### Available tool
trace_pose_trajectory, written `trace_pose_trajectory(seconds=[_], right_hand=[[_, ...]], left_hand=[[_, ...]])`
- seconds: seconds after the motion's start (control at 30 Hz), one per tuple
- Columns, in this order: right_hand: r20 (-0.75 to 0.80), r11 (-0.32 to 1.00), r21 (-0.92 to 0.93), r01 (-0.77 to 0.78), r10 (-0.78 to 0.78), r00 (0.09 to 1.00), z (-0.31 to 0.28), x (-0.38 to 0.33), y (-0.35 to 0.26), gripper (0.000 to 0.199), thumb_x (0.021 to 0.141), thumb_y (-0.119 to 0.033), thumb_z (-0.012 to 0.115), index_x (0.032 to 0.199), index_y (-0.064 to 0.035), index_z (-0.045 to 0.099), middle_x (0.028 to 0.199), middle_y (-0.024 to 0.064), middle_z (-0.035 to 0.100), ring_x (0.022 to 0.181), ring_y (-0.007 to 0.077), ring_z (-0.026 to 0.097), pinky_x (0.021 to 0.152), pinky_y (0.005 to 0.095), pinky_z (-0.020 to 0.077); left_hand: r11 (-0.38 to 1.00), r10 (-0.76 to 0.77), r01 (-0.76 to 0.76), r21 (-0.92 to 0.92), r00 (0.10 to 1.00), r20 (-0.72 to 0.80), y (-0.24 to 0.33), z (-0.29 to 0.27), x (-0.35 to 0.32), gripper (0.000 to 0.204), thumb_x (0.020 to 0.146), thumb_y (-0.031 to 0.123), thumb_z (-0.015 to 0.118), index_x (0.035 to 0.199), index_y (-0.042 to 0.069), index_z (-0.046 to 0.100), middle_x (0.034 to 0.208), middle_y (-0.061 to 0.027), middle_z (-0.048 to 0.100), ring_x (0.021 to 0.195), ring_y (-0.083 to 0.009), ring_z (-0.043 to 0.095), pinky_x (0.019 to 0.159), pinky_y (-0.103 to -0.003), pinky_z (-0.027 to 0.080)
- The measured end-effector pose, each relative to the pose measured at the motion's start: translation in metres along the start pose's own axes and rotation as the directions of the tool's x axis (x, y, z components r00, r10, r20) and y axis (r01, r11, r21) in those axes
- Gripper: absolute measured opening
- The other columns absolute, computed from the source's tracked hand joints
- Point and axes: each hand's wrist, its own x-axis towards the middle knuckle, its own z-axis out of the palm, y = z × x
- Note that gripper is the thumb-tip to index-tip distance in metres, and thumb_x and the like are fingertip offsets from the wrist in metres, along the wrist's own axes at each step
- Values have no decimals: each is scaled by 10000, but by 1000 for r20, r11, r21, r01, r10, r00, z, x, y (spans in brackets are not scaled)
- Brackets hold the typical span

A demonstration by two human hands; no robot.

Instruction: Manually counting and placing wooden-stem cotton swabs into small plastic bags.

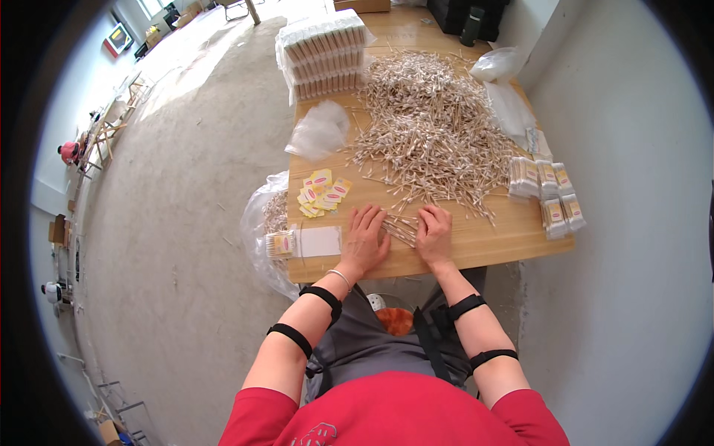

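A small bundle of cotton swabs lies on the wooden table between my two hands. My left hand rests at the left ends of these swabs, its fingers stretched over the tabletop and the thumb apart. At their right ends is my right hand, with its fingers curled in; the fingertips are partly hidden. Just beyond both hands spreads a large heap of loose cotton swabs. Left of my left hand lie yellow and white cards and a swab-filled packet beside a white pad.
Filled swab packets sit at the table's right edge. Wrapped swab bundles are stacked at the far left, with clear plastic bags nearer. A large plastic bag of swabs hangs by the left edge. A wall stands to the right.
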Motion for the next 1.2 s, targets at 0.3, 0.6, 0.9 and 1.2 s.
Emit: trace_pose_trajectory(seconds=[0.3,0.6,0.9,1.2], right_hand=[[126,990,-132,-40,57,990,-4,1,-12,118,762,-158,671,875,-176,701,1032,13,592,1055,242,491,888,397,385],[28,983,-180,-36,42,999,-12,4,-23,213,738,-183,686,950,-168,675,1034,-2,566,1045,229,487,893,397,365],[249,995,-82,65,-42,967,-23,-18,-15,259,714,-197,717,944,-95,662,966,54,575,919,262,529,797,386,427],[220,990,-96,108,-85,972,-26,-14,-31,195,730,-142,709,912,-82,669,933,67,580,898,269,532,786,389,426]], left_hand=[[992,38,-33,-122,998,44,7,-9,1,566,774,111,620,1305,29,443,1365,-178,423,1301,-353,371,1083,-405,322],[996,55,-49,-79,995,85,2,-5,2,604,773,131,622,1337,52,420,1387,-163,407,1328,-326,339,1120,-443,250],[993,115,-112,-33,986,121,6,-8,5,504,779,149,620,1261,69,495,1289,-123,492,1276,-314,388,1116,-455,246],[985,25,-28,-169,999,-24,1,-6,0,414,775,84,660,1171,52,541,1072,-139,576,1068,-331,506,996,-427,386]])
